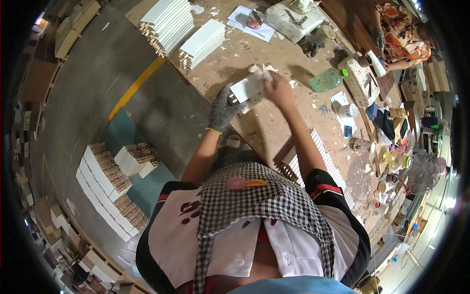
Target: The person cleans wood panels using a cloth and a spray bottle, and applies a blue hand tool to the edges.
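Note:
My left hand [223,110], in a grey knit glove with a yellow cuff, grips a short white board [246,88] at its left end. Pale dowel-like pegs [233,98] stick out of that end. Bare and slightly blurred, my right hand [279,90] is closed on a whitish crumpled rag [264,74] at the board's far right end. Below the board lies another pale piece, partly covered. Both hands are over the edge of the brown, paint-spotted workbench [298,110].
Stacks of white boards [166,24] stand at the bench's far left; another row [323,159] lies by my right forearm. A green-capped bottle [327,81] and a dark glove [311,45] sit farther right. A co-worker [404,32] is at far right. More board stacks [105,171] stand left.

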Tool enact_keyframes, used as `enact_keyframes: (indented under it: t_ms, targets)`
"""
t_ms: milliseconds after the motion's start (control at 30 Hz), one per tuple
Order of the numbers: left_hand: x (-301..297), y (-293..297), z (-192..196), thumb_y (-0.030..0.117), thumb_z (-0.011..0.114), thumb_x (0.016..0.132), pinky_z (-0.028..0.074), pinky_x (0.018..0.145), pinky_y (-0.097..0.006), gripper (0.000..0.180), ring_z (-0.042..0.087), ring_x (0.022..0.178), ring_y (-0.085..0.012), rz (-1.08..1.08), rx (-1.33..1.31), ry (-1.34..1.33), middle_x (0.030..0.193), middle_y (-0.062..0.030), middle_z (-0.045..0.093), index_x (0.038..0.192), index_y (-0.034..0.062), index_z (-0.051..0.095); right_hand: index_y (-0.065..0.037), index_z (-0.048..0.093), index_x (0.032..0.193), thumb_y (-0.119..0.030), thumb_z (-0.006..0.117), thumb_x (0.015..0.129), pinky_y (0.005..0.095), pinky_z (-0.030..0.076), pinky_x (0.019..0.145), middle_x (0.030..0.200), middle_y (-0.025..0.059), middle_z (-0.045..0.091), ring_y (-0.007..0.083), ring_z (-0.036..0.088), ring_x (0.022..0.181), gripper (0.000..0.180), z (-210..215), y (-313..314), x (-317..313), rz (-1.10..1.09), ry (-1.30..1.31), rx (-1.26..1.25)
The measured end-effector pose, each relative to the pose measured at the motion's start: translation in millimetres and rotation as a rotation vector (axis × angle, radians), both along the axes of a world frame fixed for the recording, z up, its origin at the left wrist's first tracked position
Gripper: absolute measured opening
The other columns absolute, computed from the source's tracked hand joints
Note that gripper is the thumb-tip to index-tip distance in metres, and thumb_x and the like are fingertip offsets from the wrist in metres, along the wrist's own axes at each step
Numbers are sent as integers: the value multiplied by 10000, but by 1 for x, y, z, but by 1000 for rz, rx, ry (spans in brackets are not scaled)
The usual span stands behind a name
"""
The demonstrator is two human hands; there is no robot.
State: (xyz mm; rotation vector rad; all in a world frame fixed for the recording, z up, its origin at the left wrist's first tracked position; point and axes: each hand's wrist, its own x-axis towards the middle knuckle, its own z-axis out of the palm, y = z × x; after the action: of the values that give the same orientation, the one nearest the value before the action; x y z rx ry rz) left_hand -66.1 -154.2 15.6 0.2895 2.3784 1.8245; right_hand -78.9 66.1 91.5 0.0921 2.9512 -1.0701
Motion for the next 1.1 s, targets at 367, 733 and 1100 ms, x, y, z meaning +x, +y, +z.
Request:
enact_keyframes:
  t_ms: [367, 733, 1100]
  targets:
    - [-5, 0, -74, 284, 597, 978, 478, 982, -369, 628, 539, 1163, -245, 152, 458, -215, 1365, -145, 492, 1456, -17, 323, -59, 708, 1145, -63, 696, 807, 443, 496, 944, 1199, 160, 661, 364, 625, 1050, 338, -6, -17, -20, 488, 224, -23]
    - [0, 11, -23, 79, 763, 803, 498, 916, -360, 589, 600, 1033, -220, 281, 207, -194, 1159, -124, 611, 1281, 3, 429, -214, 771, 974, -441, 839, 649, 417, 477, 830, 998, 17, 717, 232, 649, 1022, 402, -8, -105, -82, 720, -190, 344]
    - [-1, 20, 2, 75, 788, 759, 500, 948, -307, 1082, 560, 1120, -201, 376, 282, -325, 1366, -189, 487, 1539, -54, 48, -144, 772, 1000, -458, 843, 666, 366, 527, 763, 953, 82, 741, 262, 693, 863, 464, -30, -26, -130, 644, -329, 325]
